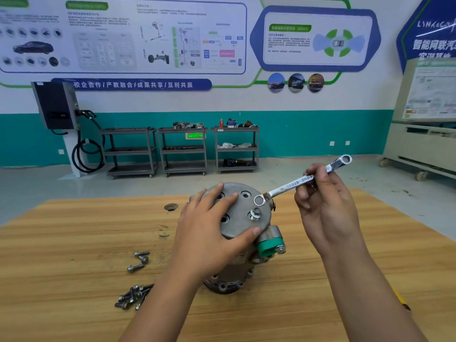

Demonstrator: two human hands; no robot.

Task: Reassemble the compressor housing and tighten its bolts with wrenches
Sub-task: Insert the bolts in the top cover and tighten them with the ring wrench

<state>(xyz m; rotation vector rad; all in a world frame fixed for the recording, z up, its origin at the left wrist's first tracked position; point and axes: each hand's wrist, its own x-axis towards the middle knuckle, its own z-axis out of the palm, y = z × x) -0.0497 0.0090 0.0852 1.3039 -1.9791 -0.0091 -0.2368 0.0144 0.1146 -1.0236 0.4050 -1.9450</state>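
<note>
A grey metal compressor housing [243,218] stands upright on the wooden table [74,243], with a green cap [269,245] on its right side. My left hand [209,233] lies spread over its round top cover, fingers straight and thumb on the near rim. One bolt [255,215] sits in a hole of the cover; other holes stand open. My right hand [323,201] pinches a double ring wrench [293,183] by its shaft. The wrench's lower ring hovers just above and behind that bolt.
Loose bolts [139,260] lie on the table left of the housing, and a pile of several longer bolts [133,296] lies nearer me. A knot hole [171,206] marks the table's far part. Three shelf carts [182,149] stand along the far wall.
</note>
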